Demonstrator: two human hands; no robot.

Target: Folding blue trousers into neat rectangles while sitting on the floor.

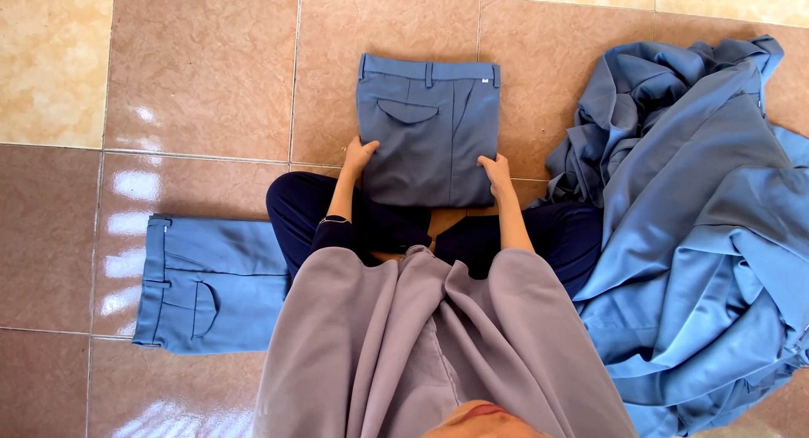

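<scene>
Folded blue trousers [428, 128] on the tiled floor [202, 84]: our left hand [360, 156] and right hand [495, 172] grip the near corners, fingertips tucked beneath. A second pair [211, 284] lies left, part-hidden by our knee. The heaped blue cloth [699, 227] runs off-frame.

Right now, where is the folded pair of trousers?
The folded trousers lie on the floor ahead at centre, between the left hand and right hand, left of the pile.
</scene>
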